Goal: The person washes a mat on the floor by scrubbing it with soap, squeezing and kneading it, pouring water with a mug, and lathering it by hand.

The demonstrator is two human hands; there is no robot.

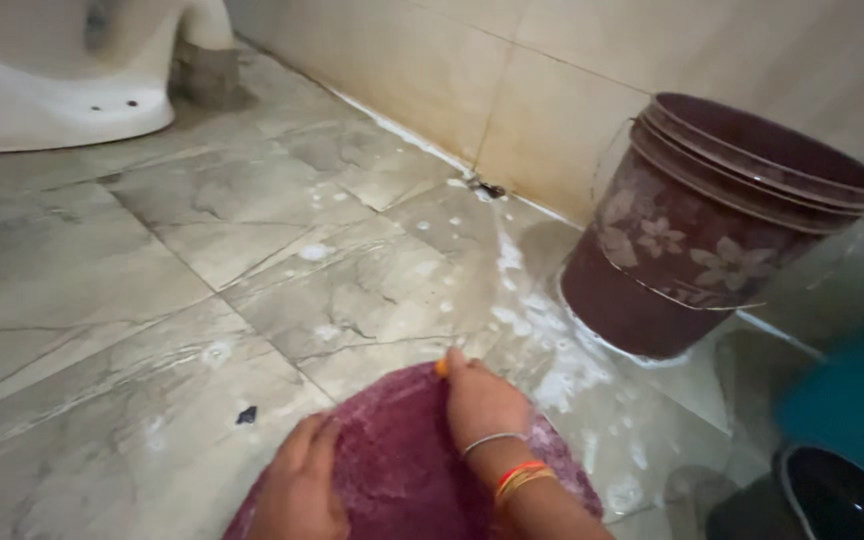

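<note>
Down low, I have both hands on a maroon bath mat (pixel 407 470) lying on the wet tiled floor (pixel 152 300). My right hand (pixel 482 400) presses on the mat's far edge, fingers curled down over a small orange thing at the rim; I cannot tell if the grip is fully closed on it. My left hand (pixel 302 490) lies flat on the near left part, fingers spread, gripping nothing. White soapy foam (pixel 552 360) streaks the floor from the wall toward the mat and pools around a maroon flowered bucket (pixel 702 230) standing tilted just beside the wall.

As I judge it, the risk is slipping: the tiles look slick, so the mat could skid under my weight. A hard push to the right could send foam against the bucket, or knock it, since it already leans. The toilet base (pixel 52 90) sits well apart, out of harm.
</note>
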